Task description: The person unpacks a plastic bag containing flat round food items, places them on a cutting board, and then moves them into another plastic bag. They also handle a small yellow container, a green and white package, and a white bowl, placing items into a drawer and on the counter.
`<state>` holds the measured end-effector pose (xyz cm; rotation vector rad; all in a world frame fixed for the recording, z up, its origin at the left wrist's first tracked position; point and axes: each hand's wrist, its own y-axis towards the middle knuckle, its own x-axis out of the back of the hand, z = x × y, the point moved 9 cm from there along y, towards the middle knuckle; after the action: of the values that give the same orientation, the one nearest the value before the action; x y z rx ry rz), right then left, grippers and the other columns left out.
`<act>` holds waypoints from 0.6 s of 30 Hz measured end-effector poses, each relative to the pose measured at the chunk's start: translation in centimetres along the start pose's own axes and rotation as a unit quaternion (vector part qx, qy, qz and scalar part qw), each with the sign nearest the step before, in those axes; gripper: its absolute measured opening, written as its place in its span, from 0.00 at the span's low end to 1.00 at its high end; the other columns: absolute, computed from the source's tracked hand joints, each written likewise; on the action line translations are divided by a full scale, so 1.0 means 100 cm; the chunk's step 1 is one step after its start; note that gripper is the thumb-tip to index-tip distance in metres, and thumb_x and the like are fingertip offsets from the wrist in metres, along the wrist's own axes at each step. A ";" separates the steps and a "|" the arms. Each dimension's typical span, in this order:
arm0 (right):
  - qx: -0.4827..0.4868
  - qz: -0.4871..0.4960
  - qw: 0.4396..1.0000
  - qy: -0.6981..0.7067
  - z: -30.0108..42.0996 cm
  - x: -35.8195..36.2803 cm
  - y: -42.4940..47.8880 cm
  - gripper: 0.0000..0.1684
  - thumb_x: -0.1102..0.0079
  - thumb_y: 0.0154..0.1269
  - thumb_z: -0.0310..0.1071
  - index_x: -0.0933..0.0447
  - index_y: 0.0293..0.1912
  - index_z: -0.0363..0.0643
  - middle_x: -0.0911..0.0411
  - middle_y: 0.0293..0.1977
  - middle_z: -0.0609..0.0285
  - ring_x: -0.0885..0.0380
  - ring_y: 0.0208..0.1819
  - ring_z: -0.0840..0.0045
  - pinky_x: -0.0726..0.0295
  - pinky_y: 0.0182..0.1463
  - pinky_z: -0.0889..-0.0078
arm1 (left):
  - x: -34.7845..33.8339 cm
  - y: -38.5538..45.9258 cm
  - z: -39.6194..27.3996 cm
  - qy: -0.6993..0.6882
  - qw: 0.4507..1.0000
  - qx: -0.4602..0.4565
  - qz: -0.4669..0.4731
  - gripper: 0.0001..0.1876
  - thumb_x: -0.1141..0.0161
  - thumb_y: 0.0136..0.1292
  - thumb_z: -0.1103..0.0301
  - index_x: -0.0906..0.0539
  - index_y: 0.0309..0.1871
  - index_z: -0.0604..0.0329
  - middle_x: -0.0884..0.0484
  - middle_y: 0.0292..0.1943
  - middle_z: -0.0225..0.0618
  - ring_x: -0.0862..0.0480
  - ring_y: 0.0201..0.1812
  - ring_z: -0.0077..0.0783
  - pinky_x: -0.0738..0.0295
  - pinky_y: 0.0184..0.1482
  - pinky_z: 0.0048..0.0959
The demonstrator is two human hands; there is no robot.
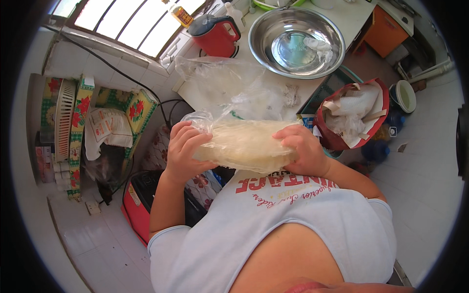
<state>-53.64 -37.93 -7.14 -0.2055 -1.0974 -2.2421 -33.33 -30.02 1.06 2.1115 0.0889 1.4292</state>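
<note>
Between both hands, in front of my chest, is a thick cream-coloured pack (249, 144) in clear plastic film; its contents cannot be told for certain. My left hand (188, 150) grips one end, fingers on top and thumb underneath. The other end is in my right hand (302, 148), its fingers over the upper face. Bunched clear film (199, 120) sticks out beside my left fingers. Beyond the pack, a large crumpled clear plastic bag (234, 80) spreads over the white countertop (253, 55). A small crumpled piece of plastic (292, 96) lies to its right.
A steel basin (263, 45) holds crumpled white plastic (318, 47). Near the window stand a red electric kettle (214, 38) and a bottle (180, 15). A red bag (381, 93) is at right. Shelves (75, 146) and a red-and-black appliance (137, 208) are at left.
</note>
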 end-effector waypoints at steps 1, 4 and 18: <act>-0.009 0.008 1.000 0.015 -0.002 -0.001 -0.001 0.30 0.23 0.42 0.31 0.31 0.44 0.42 0.21 0.48 0.53 0.23 0.48 0.57 0.22 0.51 0.59 | -0.003 -0.006 0.000 -0.004 1.000 -0.002 0.005 0.28 0.20 0.37 0.56 0.22 0.39 0.58 0.20 0.30 0.32 0.20 0.34 0.37 0.28 0.55 0.47; -0.028 0.035 0.998 0.051 -0.007 0.000 -0.001 0.33 0.21 0.40 0.31 0.31 0.45 0.42 0.21 0.49 0.53 0.23 0.48 0.57 0.22 0.51 0.59 | -0.007 -0.017 -0.004 -0.027 1.000 -0.008 -0.007 0.26 0.20 0.36 0.56 0.21 0.36 0.58 0.22 0.28 0.32 0.22 0.31 0.36 0.27 0.53 0.46; -0.466 0.010 0.768 0.439 -0.208 -0.012 -0.054 0.28 0.47 0.71 0.55 0.25 0.56 0.42 0.20 0.53 0.59 0.23 0.55 0.72 0.27 0.61 0.62 | -0.008 -0.003 -0.046 -0.029 0.994 -0.100 0.043 0.11 0.31 0.52 0.63 0.19 0.35 0.55 0.23 0.27 0.26 0.25 0.28 0.28 0.25 0.45 0.35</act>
<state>-53.25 -50.59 -24.51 0.4144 0.5459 -2.2250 -37.57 -28.09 1.43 2.0098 -0.1633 1.3622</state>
